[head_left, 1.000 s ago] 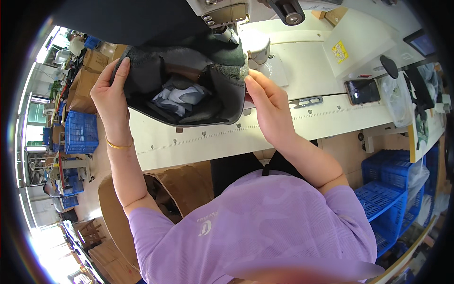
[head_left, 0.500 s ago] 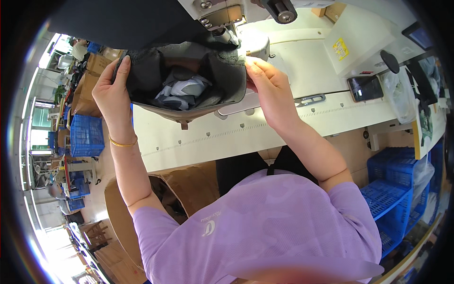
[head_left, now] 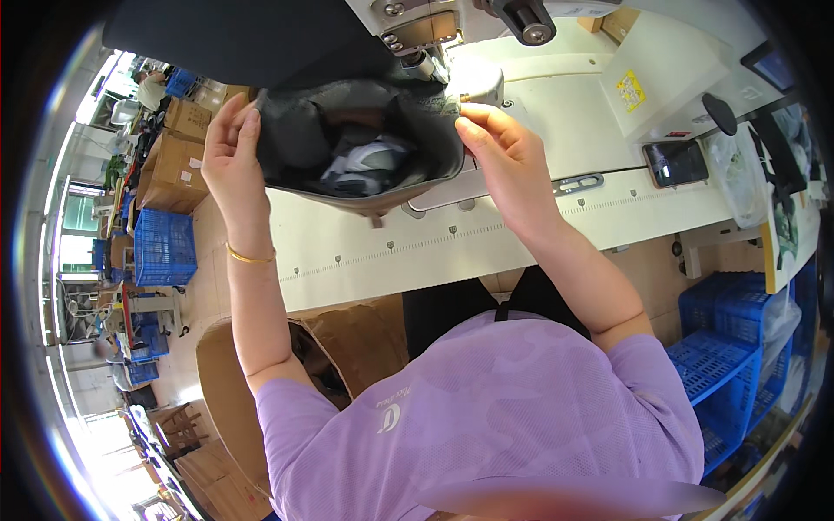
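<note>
A dark grey fabric bag (head_left: pixel 291 130) hangs with its mouth open toward me, its far rim under the head of a sewing machine (head_left: pixel 421 30). Crumpled white and grey stuffing (head_left: pixel 373 158) lies inside it. At the bag's left edge is my left hand (head_left: pixel 233 156), fingers curled and thumb against the rim; the fingertips are partly hidden. My right hand (head_left: pixel 511 165) pinches the right end of the rim between thumb and fingers, just right of the needle area. The needle itself cannot be made out.
The white machine table (head_left: pixel 365 265) carries a ruler scale along its front. A black phone (head_left: pixel 676 163) and a clear plastic bag (head_left: pixel 734 174) lie at the right. Blue crates (head_left: pixel 712 356) stand at lower right, and a large cardboard box (head_left: pixel 365 343) is below the table.
The bag and both hands appear shifted slightly right, as does the whole view. My left thumb has slid from over the rim to its outer edge.
</note>
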A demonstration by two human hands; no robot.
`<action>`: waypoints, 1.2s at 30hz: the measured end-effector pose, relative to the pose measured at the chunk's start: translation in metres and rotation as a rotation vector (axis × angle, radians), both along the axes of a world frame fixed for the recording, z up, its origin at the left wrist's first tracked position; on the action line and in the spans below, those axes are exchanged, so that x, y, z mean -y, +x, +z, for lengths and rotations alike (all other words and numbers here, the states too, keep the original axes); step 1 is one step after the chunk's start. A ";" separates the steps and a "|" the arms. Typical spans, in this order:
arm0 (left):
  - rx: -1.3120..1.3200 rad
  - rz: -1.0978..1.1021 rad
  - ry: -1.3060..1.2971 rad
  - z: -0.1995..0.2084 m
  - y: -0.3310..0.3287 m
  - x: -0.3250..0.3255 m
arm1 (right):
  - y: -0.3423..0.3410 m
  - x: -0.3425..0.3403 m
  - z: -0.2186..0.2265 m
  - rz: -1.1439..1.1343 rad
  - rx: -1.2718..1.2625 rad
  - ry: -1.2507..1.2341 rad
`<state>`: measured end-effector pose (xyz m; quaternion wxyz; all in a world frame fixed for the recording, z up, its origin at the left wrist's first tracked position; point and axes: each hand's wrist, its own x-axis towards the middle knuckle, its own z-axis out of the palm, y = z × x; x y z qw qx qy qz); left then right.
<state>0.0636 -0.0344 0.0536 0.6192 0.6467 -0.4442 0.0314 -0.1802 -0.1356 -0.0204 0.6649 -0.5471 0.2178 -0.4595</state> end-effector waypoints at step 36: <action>0.808 1.060 0.439 -0.164 0.147 -0.283 | 0.016 -0.082 -0.047 0.583 -0.347 -0.033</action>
